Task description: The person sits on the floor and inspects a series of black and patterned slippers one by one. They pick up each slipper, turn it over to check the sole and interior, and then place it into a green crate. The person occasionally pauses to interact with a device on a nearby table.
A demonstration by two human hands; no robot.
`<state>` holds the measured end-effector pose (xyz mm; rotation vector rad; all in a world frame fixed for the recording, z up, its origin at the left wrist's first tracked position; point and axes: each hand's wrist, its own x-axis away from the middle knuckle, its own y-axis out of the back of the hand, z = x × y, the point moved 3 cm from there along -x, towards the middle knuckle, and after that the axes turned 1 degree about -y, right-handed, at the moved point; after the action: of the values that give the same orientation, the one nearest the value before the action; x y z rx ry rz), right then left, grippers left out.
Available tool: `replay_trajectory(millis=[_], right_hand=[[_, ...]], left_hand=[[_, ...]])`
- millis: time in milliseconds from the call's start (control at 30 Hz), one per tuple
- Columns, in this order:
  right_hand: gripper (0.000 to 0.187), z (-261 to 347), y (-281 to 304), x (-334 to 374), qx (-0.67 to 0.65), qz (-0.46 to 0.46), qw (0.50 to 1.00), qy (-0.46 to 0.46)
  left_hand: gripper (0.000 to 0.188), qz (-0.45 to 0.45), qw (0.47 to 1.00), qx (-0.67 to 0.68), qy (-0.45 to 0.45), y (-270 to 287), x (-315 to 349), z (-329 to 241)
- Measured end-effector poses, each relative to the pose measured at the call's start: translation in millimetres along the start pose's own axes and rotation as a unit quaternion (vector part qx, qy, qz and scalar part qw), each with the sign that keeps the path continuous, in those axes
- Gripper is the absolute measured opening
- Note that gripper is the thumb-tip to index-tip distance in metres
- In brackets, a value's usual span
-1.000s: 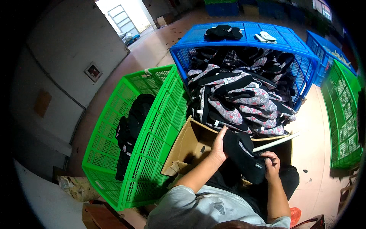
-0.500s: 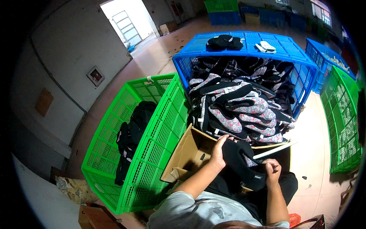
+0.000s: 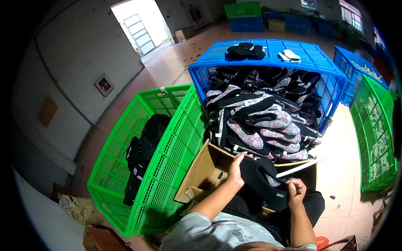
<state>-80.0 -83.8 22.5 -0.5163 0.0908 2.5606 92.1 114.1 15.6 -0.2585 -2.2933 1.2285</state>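
A soft black shoe upper (image 3: 256,178) with a floral inner side and a small label spans the space between my hands, above my lap. My left hand (image 3: 236,172) is closed round its left edge, thumb on top. With bent fingers my right hand (image 3: 297,191) pinches its right edge, close to the label. Just beyond it, a white rod (image 3: 300,167) slants up to the right over a cardboard box (image 3: 196,175). Behind the box, floral and black shoe uppers (image 3: 272,118) are heaped in and out of a blue crate (image 3: 331,98) lying on its side.
A tilted green crate (image 3: 180,138) holding black pieces (image 3: 146,142) stands on my left. On the blue crate lie a black bundle (image 3: 245,51) and white folded gloves (image 3: 289,55). Another green crate (image 3: 372,138) and a blue crate (image 3: 345,69) stand at right.
The whole view has shifted slightly, so the crates sit a little lower. Both hands keep their hold on the shoe upper, which has barely changed position.
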Motion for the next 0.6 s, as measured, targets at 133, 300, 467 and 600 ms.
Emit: replay_trajectory(millis=[133, 300, 467, 600], right_hand=[[0.018, -0.6, 2.6, 1.3, -0.006, 0.026, 1.0, -0.009], [0.009, 6.6, 0.6, -2.8, 0.017, 0.024, 0.999, 0.038], [0.009, 19.5, -6.7, -6.7, 0.06, 0.05, 0.993, 0.083], [0.004, 20.7, -8.7, -8.1, 0.079, 0.081, 0.983, 0.144]], left_hand=[[0.016, 0.048, 0.998, -0.034, -0.028, 0.4, -0.4, -4.4], [0.018, 0.053, 0.987, -0.134, -0.076, -6.6, 7.1, -14.2], [0.024, 0.064, 0.854, -0.446, -0.261, 1.0, 7.2, -22.1], [0.021, 0.192, 0.553, -0.638, -0.501, -58.1, 49.3, -24.3]])
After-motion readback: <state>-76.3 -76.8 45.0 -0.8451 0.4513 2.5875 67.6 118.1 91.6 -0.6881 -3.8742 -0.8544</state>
